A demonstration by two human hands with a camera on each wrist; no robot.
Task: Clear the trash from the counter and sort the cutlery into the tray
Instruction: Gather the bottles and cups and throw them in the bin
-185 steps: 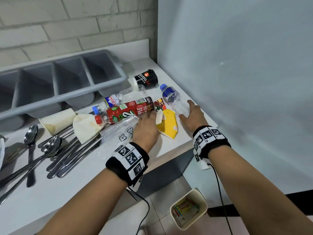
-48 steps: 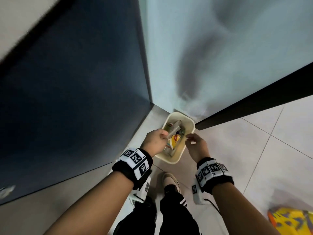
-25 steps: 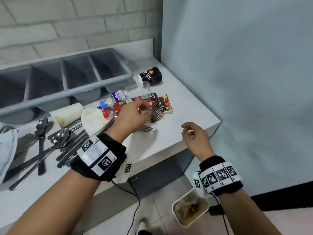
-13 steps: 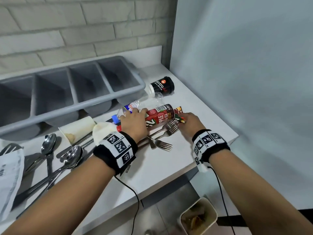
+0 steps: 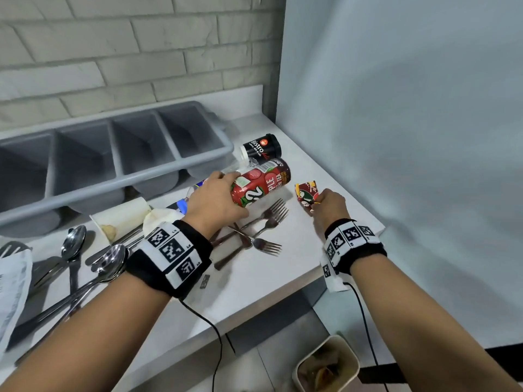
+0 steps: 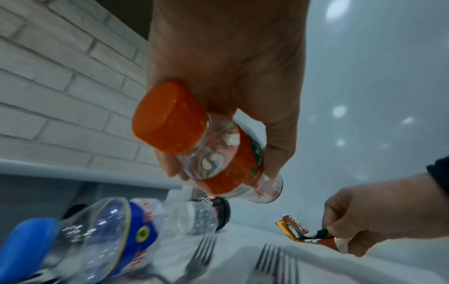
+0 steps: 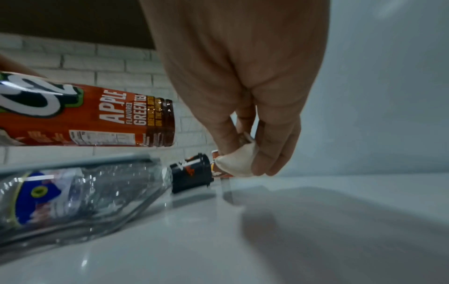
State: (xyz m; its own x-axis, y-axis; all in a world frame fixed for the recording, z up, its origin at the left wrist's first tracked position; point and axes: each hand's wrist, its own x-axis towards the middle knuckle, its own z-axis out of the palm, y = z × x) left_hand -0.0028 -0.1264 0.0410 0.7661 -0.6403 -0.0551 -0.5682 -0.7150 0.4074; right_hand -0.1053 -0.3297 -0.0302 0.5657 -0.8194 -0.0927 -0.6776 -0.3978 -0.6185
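Note:
My left hand (image 5: 218,199) grips the red apple tea bottle (image 5: 261,182) near its orange cap (image 6: 167,117) and holds it off the white counter (image 5: 283,267). My right hand (image 5: 328,205) pinches a crumpled red and yellow wrapper (image 5: 307,192) between thumb and fingers (image 7: 274,159), just above the counter's right side. Three forks (image 5: 263,224) lie crossed below the bottle. A clear water bottle with a blue label (image 6: 116,230) and a black Bistro cup (image 5: 261,148) lie by the grey cutlery tray (image 5: 113,182). Spoons (image 5: 107,264) and other cutlery lie at the left.
A beige bin (image 5: 328,366) with trash inside stands on the floor below the counter's right corner. A pale wall (image 5: 410,137) closes the right side and a brick wall (image 5: 127,52) the back. Crumpled paper cups (image 5: 124,219) lie before the tray. A white bag (image 5: 14,281) is at far left.
My left hand has lifted the red bottle off the counter. My right hand has picked up the wrapper and pulled it to the right, clear of the forks.

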